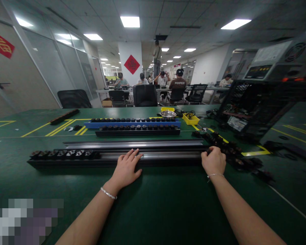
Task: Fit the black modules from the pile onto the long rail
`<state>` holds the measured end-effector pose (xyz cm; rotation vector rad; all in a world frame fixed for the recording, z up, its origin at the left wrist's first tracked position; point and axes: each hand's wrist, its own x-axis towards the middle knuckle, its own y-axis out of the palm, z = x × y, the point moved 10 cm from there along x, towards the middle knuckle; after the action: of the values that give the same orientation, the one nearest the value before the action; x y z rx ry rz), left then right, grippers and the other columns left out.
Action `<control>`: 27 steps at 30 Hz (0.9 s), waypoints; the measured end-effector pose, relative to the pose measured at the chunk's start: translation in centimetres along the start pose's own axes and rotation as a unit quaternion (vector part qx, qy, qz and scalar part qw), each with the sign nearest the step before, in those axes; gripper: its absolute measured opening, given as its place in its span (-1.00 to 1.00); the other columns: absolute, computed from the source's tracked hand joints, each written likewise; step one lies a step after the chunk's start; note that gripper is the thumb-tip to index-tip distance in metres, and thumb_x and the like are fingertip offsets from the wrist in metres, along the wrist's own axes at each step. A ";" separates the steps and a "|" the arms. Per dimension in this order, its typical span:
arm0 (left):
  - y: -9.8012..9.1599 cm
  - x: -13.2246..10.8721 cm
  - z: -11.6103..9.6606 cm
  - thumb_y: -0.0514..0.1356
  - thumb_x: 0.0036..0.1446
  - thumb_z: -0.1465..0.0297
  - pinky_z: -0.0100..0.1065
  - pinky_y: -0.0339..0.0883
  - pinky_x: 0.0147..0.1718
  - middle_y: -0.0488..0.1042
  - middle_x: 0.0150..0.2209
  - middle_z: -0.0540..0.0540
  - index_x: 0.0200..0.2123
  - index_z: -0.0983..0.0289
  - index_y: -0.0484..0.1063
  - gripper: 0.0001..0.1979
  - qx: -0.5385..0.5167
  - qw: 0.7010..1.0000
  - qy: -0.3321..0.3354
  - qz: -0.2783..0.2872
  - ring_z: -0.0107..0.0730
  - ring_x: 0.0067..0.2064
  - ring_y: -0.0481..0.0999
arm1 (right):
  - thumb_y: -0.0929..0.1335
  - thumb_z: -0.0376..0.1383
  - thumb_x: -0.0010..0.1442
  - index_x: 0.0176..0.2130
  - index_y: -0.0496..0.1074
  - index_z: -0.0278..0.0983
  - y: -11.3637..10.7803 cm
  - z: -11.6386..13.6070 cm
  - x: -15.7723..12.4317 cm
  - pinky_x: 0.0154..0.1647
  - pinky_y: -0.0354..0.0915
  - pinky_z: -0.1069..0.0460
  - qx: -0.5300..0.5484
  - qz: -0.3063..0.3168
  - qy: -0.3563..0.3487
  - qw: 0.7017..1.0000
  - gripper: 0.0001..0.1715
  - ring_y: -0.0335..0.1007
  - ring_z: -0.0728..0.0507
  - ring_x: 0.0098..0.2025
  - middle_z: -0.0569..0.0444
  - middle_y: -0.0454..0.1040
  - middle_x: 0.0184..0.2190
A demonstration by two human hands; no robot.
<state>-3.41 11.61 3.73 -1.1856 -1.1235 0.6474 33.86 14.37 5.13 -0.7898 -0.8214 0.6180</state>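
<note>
A long black rail (168, 157) lies across the green table in front of me, with several small black parts (63, 154) seated in its left end. My left hand (126, 169) rests flat on the rail's middle, fingers spread. My right hand (214, 160) is closed at the rail's right end, fingers curled over something small that I cannot make out. A pile of loose black parts (234, 153) lies just right of that hand.
Behind stand a grey rail (132, 144), a black strip (137, 131) and a blue strip (135, 123), both filled with parts. A yellow tray (190, 118), a metal bowl (168, 114) and an open black computer case (257, 109) sit at the right. Several people work at far tables.
</note>
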 end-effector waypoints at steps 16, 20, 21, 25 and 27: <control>-0.2 0.0 -0.1 0.12 0.03 0.25 0.00 0.05 0.08 0.11 0.26 0.09 0.17 0.10 0.15 -0.42 0.000 1.000 0.002 -0.003 -0.09 0.27 0.04 | 0.21 -0.27 0.06 -0.08 0.29 -0.40 0.0 -0.9 0.7 -0.14 0.14 -0.08 0.007 -0.014 0.007 1.000 -0.58 0.21 -0.28 -0.12 -0.21 0.39 -0.20; -0.1 0.0 -0.1 0.11 0.03 0.26 -0.01 0.05 0.08 0.12 0.26 0.09 0.17 0.10 0.15 -0.42 0.000 1.000 0.001 -0.003 -0.10 0.27 0.04 | 0.20 -0.27 0.07 -0.08 0.30 -0.41 -0.1 -1.2 0.8 -0.15 0.15 -0.08 0.007 -0.019 0.010 1.000 -0.57 0.21 -0.30 -0.11 -0.21 0.40 -0.22; -0.1 0.0 0.0 0.12 0.03 0.25 -0.01 0.06 0.08 0.12 0.26 0.09 0.16 0.10 0.16 -0.42 -0.001 1.000 0.001 -0.003 -0.09 0.27 0.04 | 0.20 -0.27 0.07 -0.08 0.30 -0.41 -0.2 -1.3 0.9 -0.16 0.15 -0.08 0.007 -0.021 0.010 1.000 -0.57 0.21 -0.30 -0.11 -0.21 0.40 -0.23; -0.1 0.0 0.0 0.12 0.03 0.25 0.00 0.05 0.09 0.12 0.26 0.09 0.16 0.10 0.17 -0.42 -0.003 1.000 0.003 -0.003 -0.09 0.27 0.04 | 0.20 -0.28 0.07 -0.08 0.31 -0.43 -0.3 -1.6 1.1 -0.16 0.14 -0.09 0.006 -0.026 0.011 1.000 -0.57 0.21 -0.30 -0.11 -0.21 0.40 -0.24; -0.1 0.0 0.0 0.12 0.03 0.25 0.00 0.05 0.08 0.12 0.26 0.09 0.16 0.10 0.17 -0.42 -0.003 1.000 0.002 -0.002 -0.09 0.27 0.04 | 0.20 -0.28 0.07 -0.08 0.31 -0.43 -0.3 -1.8 1.2 -0.16 0.14 -0.09 0.010 -0.028 0.014 0.999 -0.57 0.21 -0.30 -0.11 -0.21 0.40 -0.24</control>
<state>-3.41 11.61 3.80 -1.1898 -1.1257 0.6388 36.10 14.44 5.09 -0.7531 -0.8090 0.5633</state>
